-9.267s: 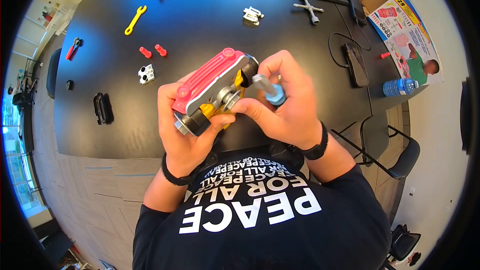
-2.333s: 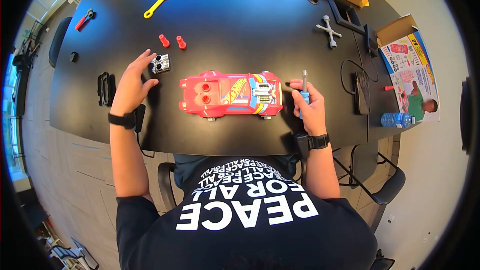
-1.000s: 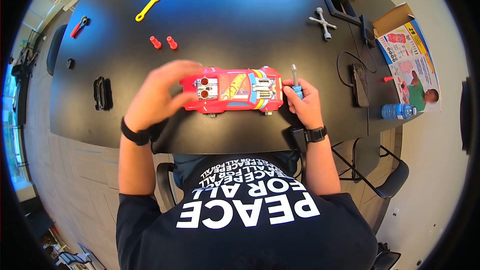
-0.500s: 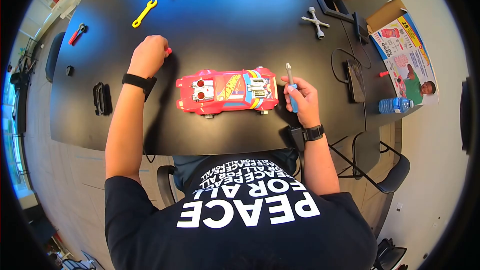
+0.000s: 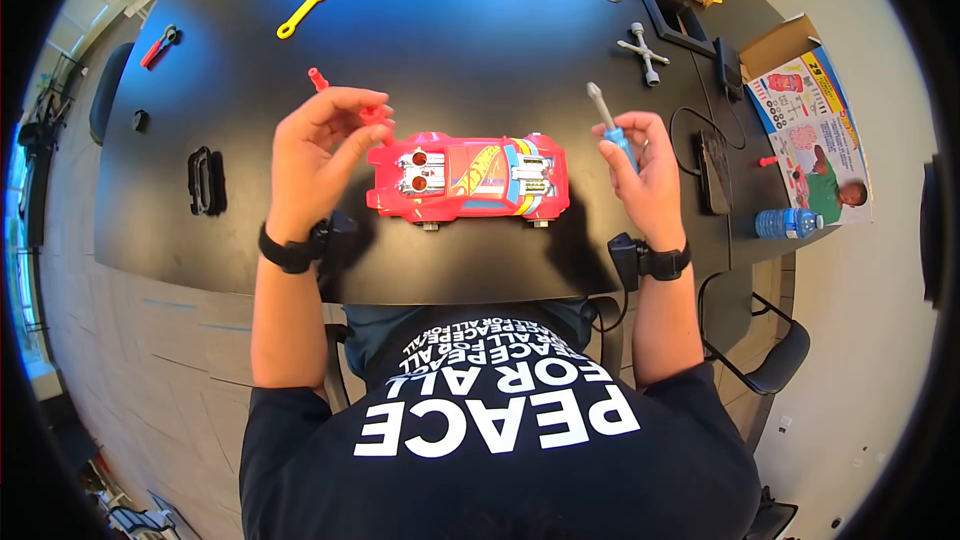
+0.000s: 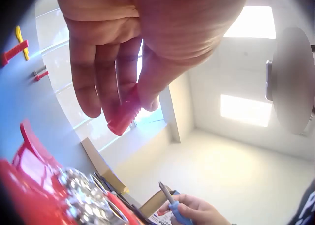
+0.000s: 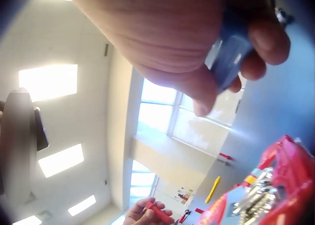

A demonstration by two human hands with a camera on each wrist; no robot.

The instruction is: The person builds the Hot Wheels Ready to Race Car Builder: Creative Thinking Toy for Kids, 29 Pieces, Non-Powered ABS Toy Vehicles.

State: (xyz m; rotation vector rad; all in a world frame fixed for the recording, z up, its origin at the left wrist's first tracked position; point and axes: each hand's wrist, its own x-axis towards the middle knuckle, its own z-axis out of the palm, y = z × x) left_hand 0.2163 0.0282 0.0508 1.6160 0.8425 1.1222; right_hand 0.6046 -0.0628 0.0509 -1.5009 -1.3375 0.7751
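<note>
My left hand pinches a red plastic bolt between thumb and fingers, raised near the rear of the toy car. The red toy car stands on its wheels on the table, its front towards my right hand. A chrome engine piece with two round holes sits on its rear deck, and another chrome piece is on its hood. My right hand grips a screwdriver by its blue handle, tip upward, off the car's front end.
Another red bolt stands beyond my left hand. Farther off lie a yellow wrench, a red-handled ratchet and a grey lug wrench. A black tray-like part is at left; a water bottle and box at right.
The car went from my hands onto the table. My left hand set the chrome engine piece on its rear, then picked up a red bolt and brought it back. My right hand keeps the screwdriver.
</note>
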